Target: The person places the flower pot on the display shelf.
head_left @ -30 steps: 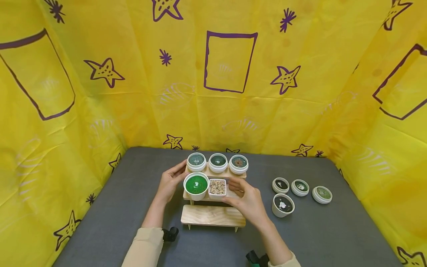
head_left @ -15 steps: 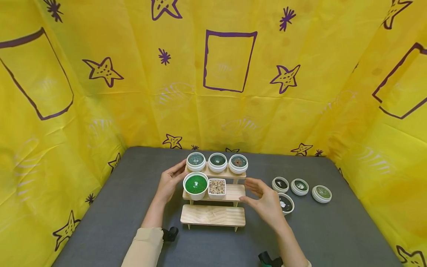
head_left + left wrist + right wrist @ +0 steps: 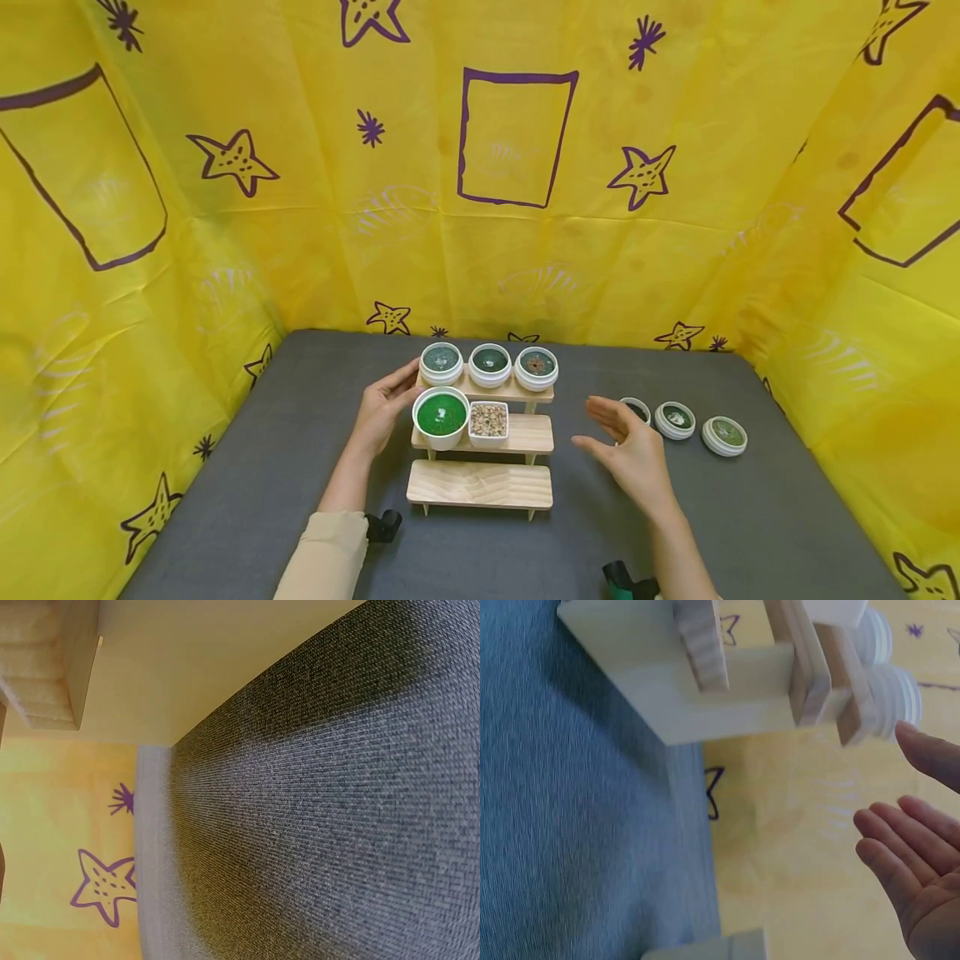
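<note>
A three-tier wooden stand [image 3: 480, 483] stands mid-table. On its top tier sit three round white pots, the left one [image 3: 441, 364] nearest my left hand [image 3: 381, 410]. That hand grips the left end of the top tier, thumb toward the front. The middle tier carries a larger white cup of bright green stuff [image 3: 441, 415] and a square white dish of beige chips [image 3: 489, 421]. My right hand [image 3: 636, 458] hovers right of the stand, thumb and fingers spread with nothing between them. In the right wrist view the same hand [image 3: 922, 877] shows an empty palm.
On the right of the grey table [image 3: 750, 533] are small round pots, one with dark green and white contents [image 3: 675, 422], another with paler green [image 3: 724, 437]. A third pot [image 3: 637, 408] is partly behind my right hand. Yellow patterned cloth [image 3: 517, 250] walls the back and sides.
My right hand has drawn away from beside the square dish, moving right toward the loose pots and covering a dark-filled cup there. The left hand and everything on the stand have stayed put.
</note>
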